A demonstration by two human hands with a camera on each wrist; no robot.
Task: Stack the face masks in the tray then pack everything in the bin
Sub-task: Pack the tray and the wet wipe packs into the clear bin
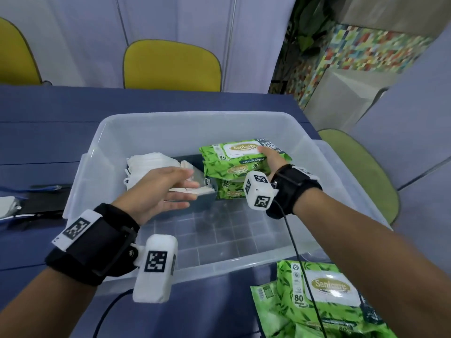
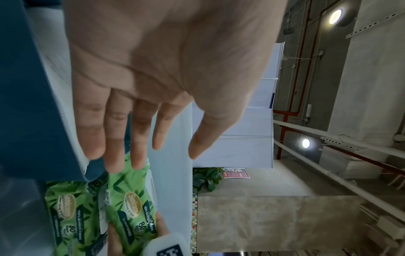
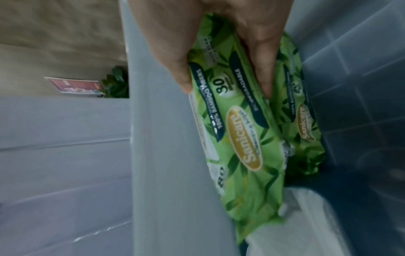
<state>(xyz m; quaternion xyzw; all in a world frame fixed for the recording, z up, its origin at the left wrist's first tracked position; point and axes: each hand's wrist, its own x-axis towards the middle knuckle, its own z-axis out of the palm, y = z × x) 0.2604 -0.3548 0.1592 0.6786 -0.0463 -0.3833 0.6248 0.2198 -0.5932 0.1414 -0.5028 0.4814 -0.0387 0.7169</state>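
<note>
A clear plastic bin (image 1: pixel 302 152) stands on the blue table. Inside it a dark blue tray (image 1: pixel 207 198) holds a stack of white face masks (image 1: pixel 148 167). My right hand (image 1: pixel 272 159) grips a green wipes pack (image 1: pixel 234 154) (image 3: pixel 236 138), thumb on its top and fingers underneath. The pack is just above another green pack (image 1: pixel 229 189) lying in the bin to the right of the tray. My left hand (image 1: pixel 168 189) (image 2: pixel 153 86) hovers open over the tray, fingers straight, holding nothing.
Two more green wipes packs (image 1: pixel 324 298) lie on the table in front of the bin at the right. Dark and white items (image 1: pixel 31 203) lie at the table's left edge. Yellow chairs (image 1: pixel 170 67) stand beyond the table, a green chair (image 1: pixel 361 167) to the right.
</note>
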